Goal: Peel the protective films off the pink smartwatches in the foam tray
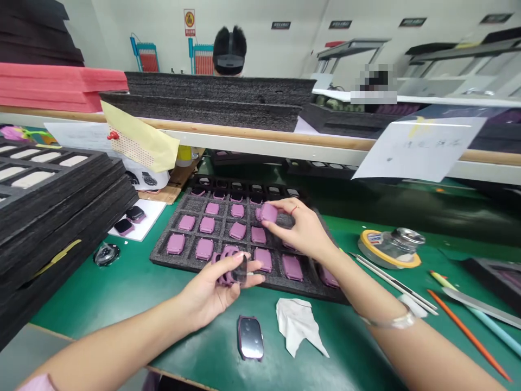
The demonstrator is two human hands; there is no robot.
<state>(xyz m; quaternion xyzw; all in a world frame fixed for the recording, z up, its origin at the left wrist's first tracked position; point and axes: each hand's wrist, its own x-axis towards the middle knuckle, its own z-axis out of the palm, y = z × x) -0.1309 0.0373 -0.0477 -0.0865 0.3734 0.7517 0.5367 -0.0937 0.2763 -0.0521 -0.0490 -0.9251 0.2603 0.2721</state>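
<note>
My left hand [215, 288] is shut on a pink watch body with a dark glass face [233, 269], held just above the near edge of a black foam tray [163, 255]. My right hand [299, 228] pinches a pink watch case [267, 213] over the tray's upper right compartments. Several pink watch cases [205, 225] lie in the tray's compartments. A finished-looking pink watch [251, 338] lies face up on the green mat [195, 331] below my left hand, next to a crumpled white cloth [299, 326].
Stacked black foam trays [49, 217] rise at the left, beside two watches on white paper [136, 220]. At the right are a glass jar on a yellow tape ring [391, 248], thin rods and pencils [468, 331]. A shelf [244, 136] crosses above; a person [230, 51] sits beyond.
</note>
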